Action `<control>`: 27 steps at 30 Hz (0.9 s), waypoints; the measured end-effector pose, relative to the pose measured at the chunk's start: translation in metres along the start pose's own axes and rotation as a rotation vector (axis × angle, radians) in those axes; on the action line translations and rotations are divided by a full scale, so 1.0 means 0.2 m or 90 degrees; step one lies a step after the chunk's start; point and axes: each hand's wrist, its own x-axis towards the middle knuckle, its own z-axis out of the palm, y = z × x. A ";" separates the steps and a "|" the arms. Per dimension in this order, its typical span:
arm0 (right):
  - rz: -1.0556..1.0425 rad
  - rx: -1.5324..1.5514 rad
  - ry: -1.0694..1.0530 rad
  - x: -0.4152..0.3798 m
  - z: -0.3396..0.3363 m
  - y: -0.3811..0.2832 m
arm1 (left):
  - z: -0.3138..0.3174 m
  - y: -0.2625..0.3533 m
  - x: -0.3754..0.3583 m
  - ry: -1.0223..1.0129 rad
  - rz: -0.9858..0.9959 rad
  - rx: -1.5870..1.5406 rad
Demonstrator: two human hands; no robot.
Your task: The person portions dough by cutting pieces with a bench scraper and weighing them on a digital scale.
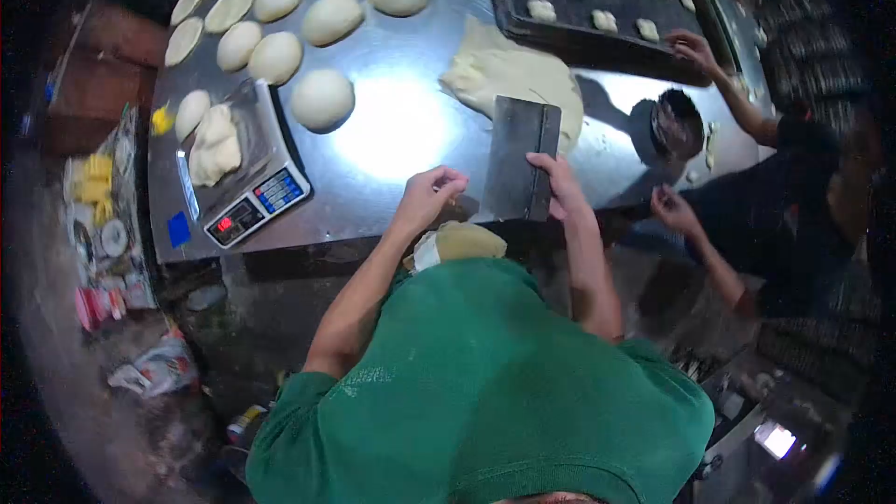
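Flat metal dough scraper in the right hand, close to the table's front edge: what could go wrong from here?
1. The right hand grips the flat metal dough scraper while the left hand is closed right beside its blade; a slip could nick those fingers.
2. The pale lump of dough at the table edge sits against the green shirt and might drop off.
3. The co-worker's hand works close by on the steel table; a wide swing could reach it.

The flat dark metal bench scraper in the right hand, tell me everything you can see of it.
The flat dark metal bench scraper is a rectangular blade with a thicker grip bar along its near edge. The right hand grips that bar at its right end. The blade stands tilted on the shiny steel table, its far edge against the large pale dough mass.
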 end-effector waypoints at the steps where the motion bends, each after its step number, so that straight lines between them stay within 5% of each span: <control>1: -0.018 -0.029 0.044 0.00 -0.14 0.03 | 0.07 -0.05 0.06 -0.039 0.003 0.012; 5: -0.001 0.036 0.163 -0.05 -0.50 0.13 | 0.28 -0.08 0.43 0.080 0.105 0.132; 7: 0.001 0.089 0.221 -0.13 -0.59 0.13 | 0.38 -0.06 0.62 0.116 0.261 0.246; 12: -0.096 0.107 0.296 -0.16 -0.84 0.18 | 0.73 -0.02 0.80 0.135 0.275 0.667; 14: -0.144 0.069 0.273 -0.13 -0.89 0.17 | 0.75 -0.09 0.85 0.115 0.291 0.686; 18: -0.161 -0.177 0.291 0.02 -0.75 -0.04 | 0.61 -0.16 0.87 0.053 0.336 0.534; 23: -0.430 -0.565 0.076 0.36 -0.38 -0.17 | 0.57 -0.17 0.61 0.145 0.215 0.415; 24: -0.386 -0.868 0.048 0.37 -0.28 -0.20 | 0.57 -0.19 0.55 0.149 0.209 0.389; 27: -0.393 -1.045 -0.110 0.52 -0.11 -0.08 | 0.53 -0.29 0.39 0.161 0.175 0.368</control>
